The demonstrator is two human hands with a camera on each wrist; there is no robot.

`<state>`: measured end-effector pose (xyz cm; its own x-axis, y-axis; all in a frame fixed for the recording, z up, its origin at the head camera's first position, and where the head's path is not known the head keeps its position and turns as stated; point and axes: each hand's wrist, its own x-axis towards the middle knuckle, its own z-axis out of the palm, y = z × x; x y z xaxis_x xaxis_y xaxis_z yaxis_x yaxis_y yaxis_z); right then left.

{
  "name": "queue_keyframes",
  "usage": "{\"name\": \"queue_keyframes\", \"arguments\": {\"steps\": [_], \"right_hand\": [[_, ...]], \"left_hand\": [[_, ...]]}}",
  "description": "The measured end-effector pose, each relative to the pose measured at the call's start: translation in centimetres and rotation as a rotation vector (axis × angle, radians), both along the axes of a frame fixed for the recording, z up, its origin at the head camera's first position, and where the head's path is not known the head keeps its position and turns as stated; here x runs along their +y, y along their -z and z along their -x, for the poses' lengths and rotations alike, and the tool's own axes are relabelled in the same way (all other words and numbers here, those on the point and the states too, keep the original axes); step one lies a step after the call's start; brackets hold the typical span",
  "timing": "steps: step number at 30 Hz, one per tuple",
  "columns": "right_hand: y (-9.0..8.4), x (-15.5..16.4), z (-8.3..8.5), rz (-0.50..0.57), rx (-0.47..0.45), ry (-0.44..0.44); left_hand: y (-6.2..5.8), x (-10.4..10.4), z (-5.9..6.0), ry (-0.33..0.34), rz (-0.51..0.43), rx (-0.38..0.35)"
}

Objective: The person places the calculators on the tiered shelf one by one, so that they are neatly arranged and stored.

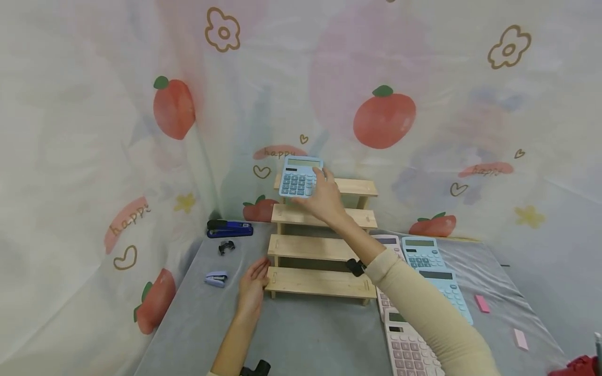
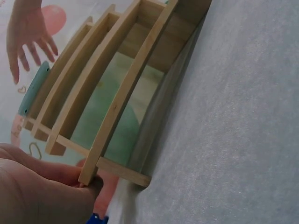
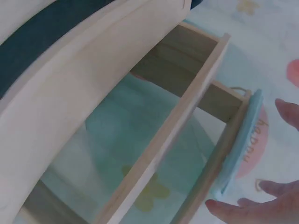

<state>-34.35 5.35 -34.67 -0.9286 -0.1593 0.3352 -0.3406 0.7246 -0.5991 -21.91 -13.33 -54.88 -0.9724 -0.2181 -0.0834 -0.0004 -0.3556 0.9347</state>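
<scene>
Right hand (image 1: 324,198): I see fingers spread wide, touching blue calculator (image 1: 300,176) on top step.
Left hand (image 1: 253,284): flat against wooden stand (image 1: 320,282), 9 o'clock side.
Backdrop (image 1: 94,130): reads "happy".

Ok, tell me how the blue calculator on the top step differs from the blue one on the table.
The top-step calculator stands upright by the right hand; the table calculator lies flat, untouched. The first stands alone, the second among other calculators. Both are light blue with a display on top.

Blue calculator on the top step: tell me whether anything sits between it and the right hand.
Nothing visible does. The right hand is right at the blue calculator, which stands on the top step of the wooden riser; the fingers are spread beside it.
</scene>
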Motion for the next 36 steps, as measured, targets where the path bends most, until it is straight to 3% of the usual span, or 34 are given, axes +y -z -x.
{"name": "queue_keyframes", "arguments": {"steps": [6, 11, 16, 22, 29, 36], "right_hand": [[0.0, 4.1, -3.2, -0.012, -0.006, -0.042], [1.1, 8.4, -6.9, -0.086, -0.090, -0.047], [3.5, 12.9, -10.6, -0.145, -0.150, -0.030], [6.9, 17.4, -14.8, -0.196, -0.157, 0.023], [10.3, 20.8, -19.6, -0.228, -0.194, 0.095], [14.4, 22.6, -23.5, -0.296, -0.354, 0.199]], "left_hand": [[-0.2, 0.1, -0.3, 0.008, 0.005, 0.008], [-0.2, 0.4, -0.4, 0.014, 0.021, -0.011], [0.0, 0.6, -0.4, 0.010, 0.029, -0.017], [0.1, 0.6, -0.2, -0.014, 0.057, -0.033], [0.1, 0.3, 0.0, -0.003, -0.020, -0.039], [0.6, 0.4, 0.1, 0.016, -0.046, -0.078]]}}
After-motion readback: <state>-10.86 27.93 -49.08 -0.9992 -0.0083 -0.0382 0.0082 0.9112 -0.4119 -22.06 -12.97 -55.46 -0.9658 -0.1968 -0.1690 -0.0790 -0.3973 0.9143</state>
